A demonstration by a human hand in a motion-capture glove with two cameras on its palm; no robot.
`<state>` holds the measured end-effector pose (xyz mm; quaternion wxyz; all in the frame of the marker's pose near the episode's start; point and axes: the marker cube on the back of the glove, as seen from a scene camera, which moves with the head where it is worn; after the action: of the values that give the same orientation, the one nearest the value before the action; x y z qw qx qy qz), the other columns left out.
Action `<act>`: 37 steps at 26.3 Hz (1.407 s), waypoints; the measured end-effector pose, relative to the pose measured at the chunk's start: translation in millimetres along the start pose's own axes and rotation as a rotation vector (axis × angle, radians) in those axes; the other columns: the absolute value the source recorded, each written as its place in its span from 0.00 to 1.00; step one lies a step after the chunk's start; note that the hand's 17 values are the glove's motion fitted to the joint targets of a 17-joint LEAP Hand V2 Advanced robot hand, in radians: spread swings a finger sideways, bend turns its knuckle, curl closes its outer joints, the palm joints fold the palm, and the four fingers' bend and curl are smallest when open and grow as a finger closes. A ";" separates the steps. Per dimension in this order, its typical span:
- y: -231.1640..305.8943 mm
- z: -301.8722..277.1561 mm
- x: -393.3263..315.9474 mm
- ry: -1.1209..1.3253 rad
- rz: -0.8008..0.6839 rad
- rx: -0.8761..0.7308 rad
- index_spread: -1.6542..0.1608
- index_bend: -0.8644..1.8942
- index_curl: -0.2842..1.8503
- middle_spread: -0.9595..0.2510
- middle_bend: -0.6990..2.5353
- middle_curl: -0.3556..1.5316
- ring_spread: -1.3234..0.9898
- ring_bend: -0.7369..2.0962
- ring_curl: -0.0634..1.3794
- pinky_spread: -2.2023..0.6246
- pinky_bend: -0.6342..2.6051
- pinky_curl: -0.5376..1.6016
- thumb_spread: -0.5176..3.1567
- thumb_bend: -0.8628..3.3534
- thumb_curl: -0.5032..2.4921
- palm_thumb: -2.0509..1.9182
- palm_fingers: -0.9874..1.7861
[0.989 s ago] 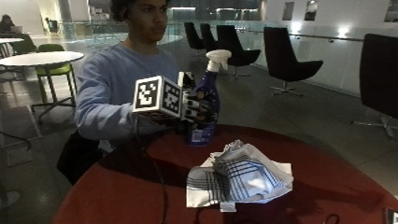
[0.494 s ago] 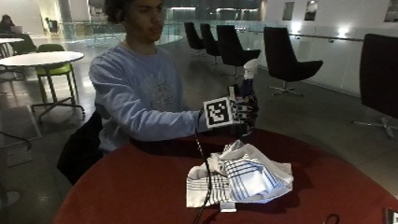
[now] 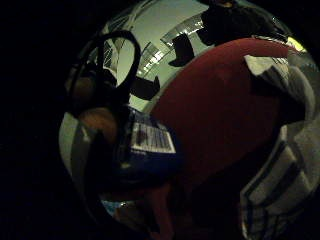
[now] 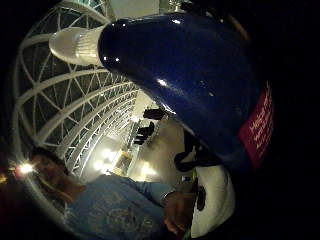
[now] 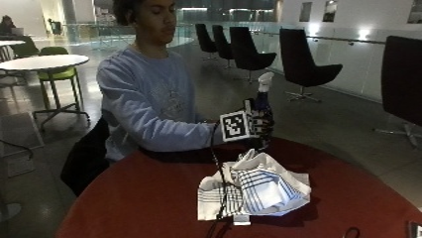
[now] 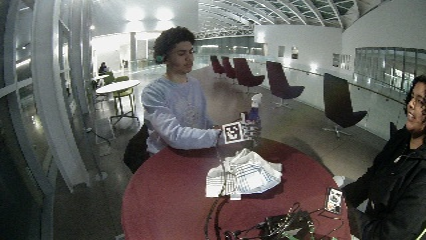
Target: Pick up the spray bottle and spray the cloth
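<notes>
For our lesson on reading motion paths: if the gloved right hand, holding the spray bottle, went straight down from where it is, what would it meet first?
Probably the far edge of the crumpled cloth, or the red table just behind it. The right hand holds the spray bottle upright above that edge; depth is unclear.

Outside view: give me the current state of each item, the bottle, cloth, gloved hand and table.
spray bottle: upright, lifted off the table, held above the cloth's far edge.
cloth: crumpled in a heap on the table, untouched.
right hand: fingers curled round the bottle's body.
table: carries the cloth; a cable trails across it.
</notes>
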<state>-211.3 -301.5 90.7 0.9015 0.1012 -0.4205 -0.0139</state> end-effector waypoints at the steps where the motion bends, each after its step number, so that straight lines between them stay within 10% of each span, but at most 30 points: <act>1: 2.8 -1.1 -0.1 -0.003 0.010 -0.017 0.75 0.34 0.21 0.73 0.30 0.42 0.56 0.45 0.31 0.82 0.32 0.42 0.39 0.20 0.36 0.74 0.69; 14: 67.7 -136.0 -4.6 0.229 0.096 -0.172 0.74 0.35 0.20 0.75 0.31 0.42 0.58 0.43 0.30 0.84 0.32 0.42 0.41 0.20 0.33 0.71 0.60; 37: 207.7 -354.9 76.2 0.649 0.385 0.041 0.73 0.38 0.28 0.78 0.28 0.40 0.61 0.33 0.25 0.86 0.27 0.40 0.44 0.20 0.32 0.72 0.58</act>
<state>95.5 -46.0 -33.5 0.9717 0.0374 -0.1245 0.1971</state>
